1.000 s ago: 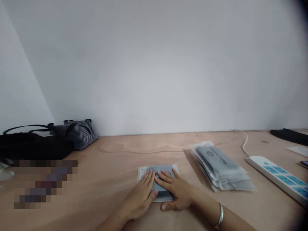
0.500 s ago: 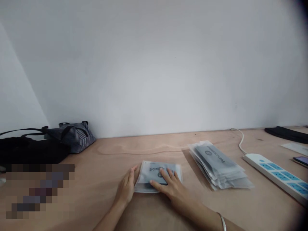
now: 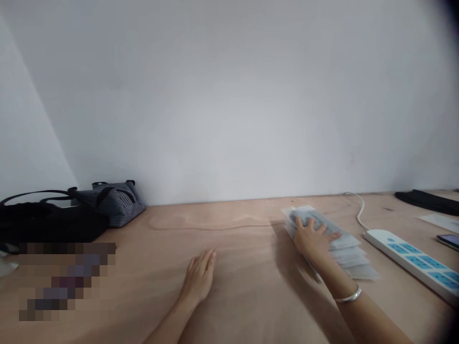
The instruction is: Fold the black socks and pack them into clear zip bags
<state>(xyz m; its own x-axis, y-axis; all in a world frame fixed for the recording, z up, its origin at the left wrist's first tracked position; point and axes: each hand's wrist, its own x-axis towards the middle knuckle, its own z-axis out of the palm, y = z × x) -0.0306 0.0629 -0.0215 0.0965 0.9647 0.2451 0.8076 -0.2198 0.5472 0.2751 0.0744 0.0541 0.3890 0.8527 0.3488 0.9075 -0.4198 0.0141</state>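
On the right, my right hand (image 3: 312, 239) lies with spread fingers on top of a stack of frosted plastic bags (image 3: 349, 258). Each bag seems to have something flat and grey inside. My palm and fingers cover much of the top bag, and its print is hidden or blurred. A silver bangle circles the right wrist. My left hand (image 3: 201, 276) rests on the wooden table (image 3: 247, 296) near the middle, fingers stretched out and holding nothing.
A white power strip (image 3: 412, 260) with blue sockets lies right of the stack, its cable running back. At the far right are a black item (image 3: 426, 200) and a phone (image 3: 448, 240). A striped bag (image 3: 124, 205) and black cloth-like bag (image 3: 53, 224) sit at the left.
The bag that lay between my hands has left the middle of the table. My right hand has moved right, onto the stack. My left hand stays near its place, shifted slightly right.
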